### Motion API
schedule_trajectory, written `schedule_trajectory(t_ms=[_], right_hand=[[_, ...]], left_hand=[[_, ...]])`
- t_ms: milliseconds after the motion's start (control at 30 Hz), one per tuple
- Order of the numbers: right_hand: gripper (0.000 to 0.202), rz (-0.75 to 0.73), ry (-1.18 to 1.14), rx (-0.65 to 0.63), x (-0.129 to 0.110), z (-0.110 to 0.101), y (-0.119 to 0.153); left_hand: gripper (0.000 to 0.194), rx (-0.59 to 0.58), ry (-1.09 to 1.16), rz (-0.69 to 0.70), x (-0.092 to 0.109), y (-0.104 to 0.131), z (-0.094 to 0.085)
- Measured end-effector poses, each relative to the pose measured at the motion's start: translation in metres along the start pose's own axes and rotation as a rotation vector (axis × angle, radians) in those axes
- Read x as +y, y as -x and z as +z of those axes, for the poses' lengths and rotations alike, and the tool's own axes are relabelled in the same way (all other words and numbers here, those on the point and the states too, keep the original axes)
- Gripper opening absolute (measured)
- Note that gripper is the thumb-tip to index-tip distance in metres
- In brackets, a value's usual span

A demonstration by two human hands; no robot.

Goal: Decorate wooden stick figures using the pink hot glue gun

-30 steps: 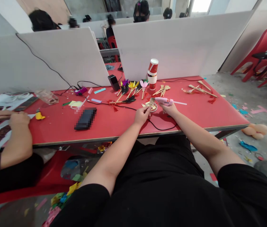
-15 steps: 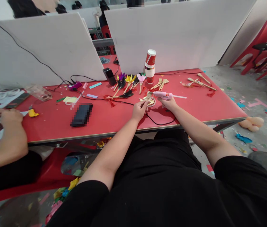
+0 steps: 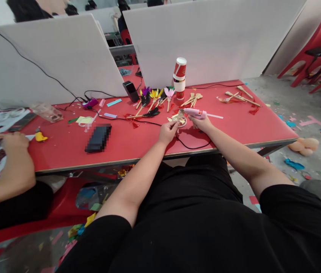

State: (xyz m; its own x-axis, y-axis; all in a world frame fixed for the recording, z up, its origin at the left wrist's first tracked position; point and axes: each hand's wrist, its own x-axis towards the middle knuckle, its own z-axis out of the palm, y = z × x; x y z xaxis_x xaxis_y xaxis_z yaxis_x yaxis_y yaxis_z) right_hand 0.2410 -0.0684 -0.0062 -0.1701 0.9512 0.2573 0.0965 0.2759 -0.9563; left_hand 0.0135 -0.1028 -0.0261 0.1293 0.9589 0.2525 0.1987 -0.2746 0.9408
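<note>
My right hand [image 3: 201, 123] is wrapped round a pink hot glue gun [image 3: 195, 113], its nozzle pointing left and a glue stick [image 3: 215, 116] poking out of its back. Pinched in my left hand [image 3: 169, 131] is a small beige piece [image 3: 180, 113], held up at the nozzle; its exact kind is too small to tell. Below it a small round dish [image 3: 183, 124] holds pale yellow bits. Behind lie feathered sticks with a yellow flower [image 3: 156, 94] and a pink flower [image 3: 169, 92], and a few beige-headed sticks [image 3: 196, 99].
Stacked paper cups [image 3: 180, 77] stand by the white partition [image 3: 214, 45]. More sticks with red tassels [image 3: 243, 98] lie at the right. A dark phone-like object [image 3: 98, 138] and a black cord [image 3: 194, 149] are on the red table [image 3: 137, 146]. A co-worker's arm [image 3: 18, 163] is at the left.
The camera view has shifted slightly. My hands keep nearly the same pose, the beige piece still at the glue gun's nozzle. The co-worker's arm has moved slightly.
</note>
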Motion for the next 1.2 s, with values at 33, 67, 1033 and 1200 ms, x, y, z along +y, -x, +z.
schedule_trajectory(t_ms=[33,67,1033,1200], right_hand=[[0.067,0.009,-0.014,0.0,0.001,0.0,-0.001],[0.064,0.018,-0.025,0.0,0.001,0.001,-0.001],[0.041,0.251,-0.029,0.032,0.002,0.01,0.002],[0.037,0.275,-0.011,0.065,0.002,0.016,0.004]], left_hand=[[0.053,-0.004,-0.005,-0.003,-0.001,0.0,0.0],[0.053,-0.007,-0.008,-0.005,-0.001,0.0,0.0],[0.051,0.03,-0.033,0.021,0.013,0.003,0.002],[0.048,0.046,-0.058,0.03,0.008,0.003,0.0]])
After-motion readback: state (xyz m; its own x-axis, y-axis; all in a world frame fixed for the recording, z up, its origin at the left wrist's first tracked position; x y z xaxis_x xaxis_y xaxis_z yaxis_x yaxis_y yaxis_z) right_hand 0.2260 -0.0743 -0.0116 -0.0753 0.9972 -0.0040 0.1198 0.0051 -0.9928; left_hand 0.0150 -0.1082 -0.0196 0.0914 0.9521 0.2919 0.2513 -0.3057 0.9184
